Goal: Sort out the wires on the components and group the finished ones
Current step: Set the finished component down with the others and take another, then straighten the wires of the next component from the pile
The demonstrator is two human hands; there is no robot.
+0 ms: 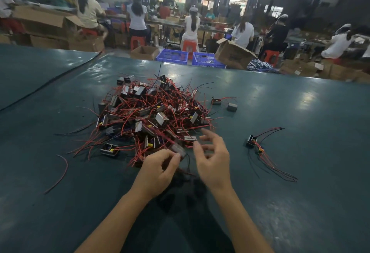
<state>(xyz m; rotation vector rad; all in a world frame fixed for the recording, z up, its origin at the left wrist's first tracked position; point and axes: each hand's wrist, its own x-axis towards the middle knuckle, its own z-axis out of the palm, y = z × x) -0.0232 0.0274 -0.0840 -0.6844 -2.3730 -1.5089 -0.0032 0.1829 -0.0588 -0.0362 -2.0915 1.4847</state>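
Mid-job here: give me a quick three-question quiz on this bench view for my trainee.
1. True or false: the left hand grips a component at the near edge of the tangled pile.
2. Multiple choice: the small group of components with their wires laid together lies where? A) to the person's left of the pile B) to the person's right of the pile C) behind the pile.
3. Fill in: the right hand holds nothing, and its fingers are ____ (open/shut).
Key: 1 true; 2 B; 3 open.
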